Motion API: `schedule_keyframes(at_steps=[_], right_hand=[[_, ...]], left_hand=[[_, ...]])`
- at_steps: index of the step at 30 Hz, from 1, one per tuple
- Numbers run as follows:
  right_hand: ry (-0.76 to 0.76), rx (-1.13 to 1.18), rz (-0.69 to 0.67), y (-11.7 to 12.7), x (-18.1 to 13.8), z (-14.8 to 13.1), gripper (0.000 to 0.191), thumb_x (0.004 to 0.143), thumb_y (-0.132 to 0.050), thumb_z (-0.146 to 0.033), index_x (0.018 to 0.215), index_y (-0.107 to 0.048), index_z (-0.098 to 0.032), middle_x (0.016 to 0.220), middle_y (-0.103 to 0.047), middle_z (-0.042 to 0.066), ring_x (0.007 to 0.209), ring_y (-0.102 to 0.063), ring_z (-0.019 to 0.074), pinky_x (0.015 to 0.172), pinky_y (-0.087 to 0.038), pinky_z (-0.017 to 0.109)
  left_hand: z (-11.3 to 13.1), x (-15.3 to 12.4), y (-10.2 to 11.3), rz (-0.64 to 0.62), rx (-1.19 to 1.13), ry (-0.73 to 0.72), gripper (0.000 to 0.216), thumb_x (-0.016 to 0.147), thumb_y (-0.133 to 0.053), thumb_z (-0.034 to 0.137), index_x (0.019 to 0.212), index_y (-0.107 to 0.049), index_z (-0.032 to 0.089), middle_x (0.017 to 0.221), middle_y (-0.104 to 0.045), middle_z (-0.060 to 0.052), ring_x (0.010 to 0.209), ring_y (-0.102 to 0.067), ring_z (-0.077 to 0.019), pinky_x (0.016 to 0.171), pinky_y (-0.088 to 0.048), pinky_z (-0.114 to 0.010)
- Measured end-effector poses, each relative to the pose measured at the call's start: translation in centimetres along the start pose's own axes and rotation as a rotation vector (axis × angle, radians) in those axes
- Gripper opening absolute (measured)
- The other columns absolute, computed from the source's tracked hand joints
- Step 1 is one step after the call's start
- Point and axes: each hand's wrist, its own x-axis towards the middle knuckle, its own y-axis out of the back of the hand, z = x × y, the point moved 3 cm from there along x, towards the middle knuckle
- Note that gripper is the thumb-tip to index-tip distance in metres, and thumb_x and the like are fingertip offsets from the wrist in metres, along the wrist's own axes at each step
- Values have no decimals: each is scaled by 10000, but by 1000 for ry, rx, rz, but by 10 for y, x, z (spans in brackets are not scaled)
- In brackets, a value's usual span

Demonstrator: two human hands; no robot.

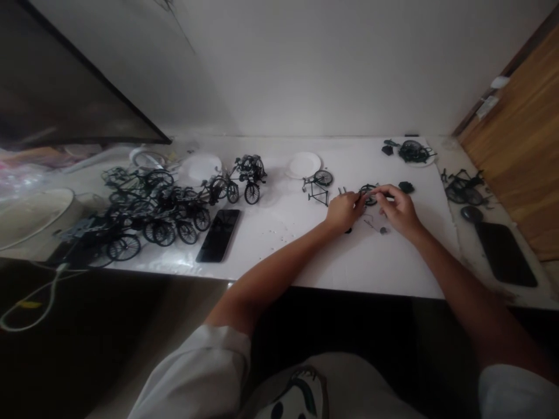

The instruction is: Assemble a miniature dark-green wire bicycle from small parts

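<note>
My left hand (345, 210) is closed in a pinch on a small dark model bicycle part, mostly covered by the fingers. My right hand (396, 210) reaches in from the other side with thumb and forefinger pinched together at the same spot; what they grip is too small to name. A small spoked wheel (371, 201) shows between and just behind the fingertips. Left of my left hand lies a model bicycle frame (318, 190) with one wheel attached. Below the hands, a thin wire part (370, 223) and a small round grey piece (384, 231) rest on the white board.
Several model bicycles (161, 209) crowd the left side. A phone (219, 235) lies beside them. White plates (304, 165) stand at the back; one at right holds wheels (414, 151). More bicycle parts (465, 186), a mouse (472, 215) and a dark slab (506, 254) are far right.
</note>
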Motion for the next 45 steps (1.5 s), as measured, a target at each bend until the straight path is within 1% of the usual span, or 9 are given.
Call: schedule_keyframes(at_steps=[5, 10, 17, 23, 25, 28, 34, 39, 45], right_hand=[[88, -92, 42, -7, -2, 3, 277, 921, -786, -448, 1044, -837, -205, 860, -708, 25, 630, -454, 120, 559, -353, 277], [174, -140, 125, -10, -6, 0, 191, 894, -822, -407, 923, -861, -222, 700, -616, -11, 574, -415, 115, 524, -315, 277], [173, -177, 169, -11, -8, -8, 180, 869, -770, -367, 861, -786, -188, 782, -723, 29, 555, -449, 107, 504, -346, 268], [67, -122, 241, -1, -7, -7, 250, 858, -772, -434, 844, -737, -187, 619, -460, -53, 568, -389, 109, 533, -333, 262], [39, -129, 240, 1, -5, -7, 278, 848, -776, -458, 847, -732, -183, 605, -391, -70, 572, -372, 109, 546, -330, 266], [-4, -136, 235, 3, -3, -5, 320, 829, -778, -496, 839, -727, -180, 610, -428, -57, 582, -392, 116, 553, -335, 273], [-55, -145, 184, 0, -2, 3, 354, 830, -772, -532, 833, -745, -180, 610, -383, -60, 578, -378, 124, 562, -309, 281], [-88, -154, 173, 0, -4, 12, 375, 842, -780, -546, 864, -768, -172, 626, -376, -60, 588, -377, 126, 575, -301, 285], [-106, -140, 154, -1, -4, 13, 416, 838, -781, -575, 869, -764, -160, 628, -429, -46, 597, -398, 132, 577, -307, 291]], left_hand=[[8, -4, 3, -84, 26, -4, 346, 1125, -522, 361, 1030, -786, 158, 1000, -817, -107, 913, -750, -235, 736, -432, -326], [14, -7, 4, -127, 30, -12, 311, 1118, -507, 317, 1118, -781, 170, 1086, -811, -102, 989, -764, -242, 784, -480, -322], [16, -8, 6, -146, 4, -54, 309, 1101, -526, 339, 1115, -777, 158, 1074, -802, -107, 973, -767, -243, 783, -501, -318], [15, -3, 35, -126, -59, -226, 451, 994, -680, 419, 1386, -716, 199, 1189, -812, -72, 990, -775, -249, 744, -490, -317], [8, 5, 54, -82, -31, -157, 311, 1029, -603, 391, 1142, -804, 183, 1062, -825, -77, 935, -772, -242, 746, -481, -321], [-15, 16, 82, -40, 167, 147, 389, 1049, -528, 388, 908, -800, 147, 920, -809, -144, 857, -763, -285, 702, -464, -342], [-65, 17, 116, -93, 407, 574, 581, 1018, -568, 605, 1208, -767, 94, 1166, -782, -266, 1115, -765, -410, 859, -561, -405], [-84, 14, 111, -300, 352, 604, 764, 900, -636, 807, 1231, -754, 128, 1329, -748, -270, 1216, -742, -403, 936, -567, -390], [-88, 18, 101, -391, 242, 568, 455, 886, -759, 605, 929, -798, 155, 884, -819, -168, 934, -784, -308, 796, -553, -333]])
